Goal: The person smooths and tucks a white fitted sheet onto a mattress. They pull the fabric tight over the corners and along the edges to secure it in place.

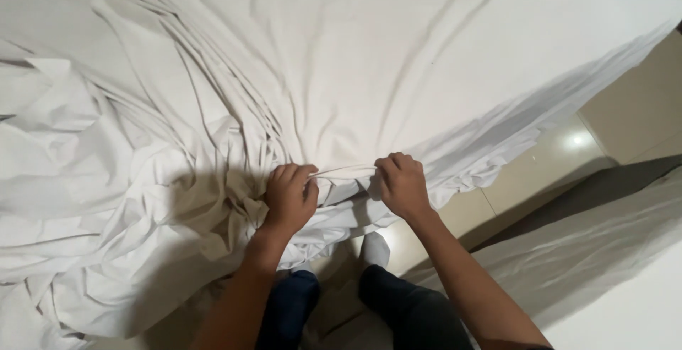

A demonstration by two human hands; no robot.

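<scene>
Fingertips of both the left hand (290, 197) and the right hand (403, 183) curled out of sight into the white sheet (341, 73). Mattress wholly covered by it. Sheet cut off at the top, left and bottom edges. Forearms cropped at the bottom edge. Feet mostly hidden under hanging cloth, only one white sock (374, 249) showing.

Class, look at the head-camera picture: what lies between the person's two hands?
In the head view, a short taut edge of the white sheet spans from the left hand to the right hand; both fists grip it, with nothing else between them.
</scene>
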